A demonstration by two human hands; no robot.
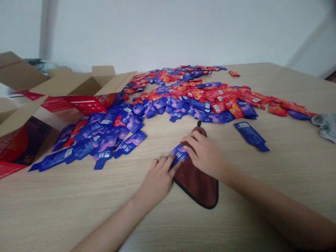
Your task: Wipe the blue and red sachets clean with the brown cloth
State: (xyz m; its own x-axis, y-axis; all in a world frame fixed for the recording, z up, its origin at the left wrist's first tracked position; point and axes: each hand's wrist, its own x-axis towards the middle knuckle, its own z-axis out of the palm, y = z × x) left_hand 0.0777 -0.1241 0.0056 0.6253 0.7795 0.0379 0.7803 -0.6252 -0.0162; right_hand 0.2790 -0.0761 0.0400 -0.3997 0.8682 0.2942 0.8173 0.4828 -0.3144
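The left hand [160, 176] has its fingers and thumb closed about the near end of a flat, glossy blue-and-purple sachet with white lettering [179, 154]. The right hand [206, 154] bends over the sachet's far end; whether it grips there cannot be told. The 2 hands are near each other, the sachet between them.

Under the right hand lies a tapering reddish-brown fabric pouch with black edging [195, 185], narrow end away from the person, a small black tab [199, 123] at its tip. The sachet overlaps the pouch's left side.

To the right, 1 dark blue sachet [251, 136] lies alone on the pale wood-grain table [147, 224]. Beyond spreads a long heap of red and blue sachets [199, 92], with a mostly blue cluster [105, 140] at left. There, 2 open, red-printed cardboard cartons [84, 87] stand. A crumpled grey cloth [327, 127] rests at the right edge.
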